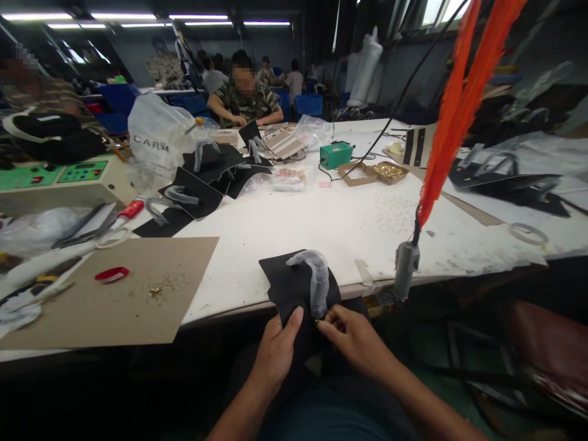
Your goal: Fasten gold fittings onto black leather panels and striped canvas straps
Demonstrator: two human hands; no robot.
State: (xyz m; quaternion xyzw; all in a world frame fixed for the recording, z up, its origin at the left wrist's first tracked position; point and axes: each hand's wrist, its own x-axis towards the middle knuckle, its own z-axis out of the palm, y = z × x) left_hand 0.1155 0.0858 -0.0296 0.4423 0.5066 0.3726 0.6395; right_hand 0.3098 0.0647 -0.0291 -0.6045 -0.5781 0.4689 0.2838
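Note:
A black bag panel [291,278] rests partly on the table's front edge and partly in my hands. Attached to it is a curved handle [320,278] wrapped in whitish plastic. My left hand [278,343] grips the panel's near edge, thumb on top. At the lower end of the handle, my right hand [346,331] pinches at a small gold-coloured metal piece [316,321]; its exact kind is too small to make out. The fingers beneath the panel are hidden.
An electric screwdriver [405,269] hangs at right below an orange strip [452,116]. Brown cardboard [138,318] with a red dish [111,275] and small gold parts lies left. Behind are more black panels [197,193], a green box [336,155] and a person [245,104].

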